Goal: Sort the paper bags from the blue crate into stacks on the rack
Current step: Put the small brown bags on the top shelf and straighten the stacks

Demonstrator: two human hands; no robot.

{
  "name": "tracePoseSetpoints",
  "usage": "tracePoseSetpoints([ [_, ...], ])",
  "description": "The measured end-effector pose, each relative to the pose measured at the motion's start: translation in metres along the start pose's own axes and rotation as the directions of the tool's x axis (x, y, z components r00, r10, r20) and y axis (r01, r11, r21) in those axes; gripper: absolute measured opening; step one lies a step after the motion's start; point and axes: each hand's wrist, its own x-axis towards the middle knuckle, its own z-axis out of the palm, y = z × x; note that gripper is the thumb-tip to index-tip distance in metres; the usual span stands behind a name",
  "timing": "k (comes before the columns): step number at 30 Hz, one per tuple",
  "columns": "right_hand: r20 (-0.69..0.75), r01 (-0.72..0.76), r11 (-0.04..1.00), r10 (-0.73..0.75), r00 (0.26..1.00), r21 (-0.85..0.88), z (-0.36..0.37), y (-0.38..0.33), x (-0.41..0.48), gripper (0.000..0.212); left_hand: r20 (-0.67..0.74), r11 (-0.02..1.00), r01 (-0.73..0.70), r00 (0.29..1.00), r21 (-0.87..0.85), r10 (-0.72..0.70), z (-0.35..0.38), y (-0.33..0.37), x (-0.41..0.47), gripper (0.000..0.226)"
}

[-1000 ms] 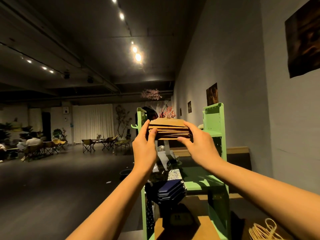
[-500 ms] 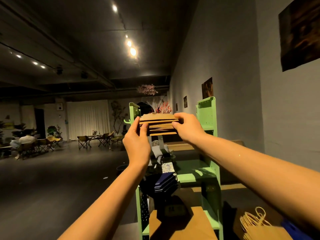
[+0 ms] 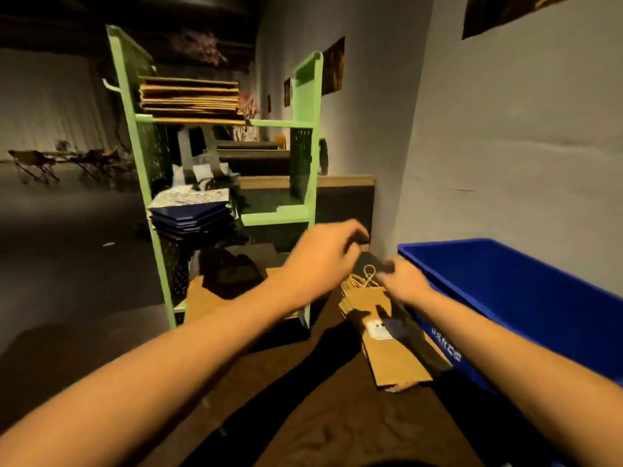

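Observation:
A stack of brown paper bags (image 3: 190,97) lies on the top shelf of the green rack (image 3: 305,129). Dark blue bags (image 3: 192,219) are stacked on the middle shelf. More brown bags (image 3: 391,358) with twine handles lie in a pile left of the blue crate (image 3: 512,284), and a dark bag (image 3: 414,338) lies across them. My right hand (image 3: 401,279) is at the dark bag's top end, fingers curled on it. My left hand (image 3: 323,256) hovers, blurred, just above the pile's handles, and its grip is unclear.
The pile lies on a brown surface (image 3: 303,399) in front of the rack. A grey wall (image 3: 505,146) stands right behind the crate. Folding chairs (image 3: 37,163) stand far off to the left across the dark floor.
Both hands let go of the brown stack on the top shelf and dropped to the pile beside the crate. My view tilted down and to the right.

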Motion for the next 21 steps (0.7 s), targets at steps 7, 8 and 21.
tracePoseSetpoints([
  [7, 0.091, -0.233, 0.921, 0.273, 0.958, -0.312, 0.051, 0.104, -0.033, 0.060, 0.601, 0.665, 0.745, 0.553, -0.048, -0.577, 0.171, -0.010, -0.053, 0.050],
  [8, 0.069, -0.252, 0.921, 0.284, 0.956, -0.296, 0.052, 0.103, -0.032, 0.061, 0.581, 0.615, 0.787, 0.528, -0.059, -0.619, 0.183, -0.013, -0.055, 0.051],
  [21, -0.020, -0.281, 0.871, 0.298, 0.954, -0.403, 0.088, 0.117, -0.034, 0.077, 0.442, 0.471, 0.868, 0.489, -0.159, -0.752, 0.219, -0.023, -0.042, 0.039],
])
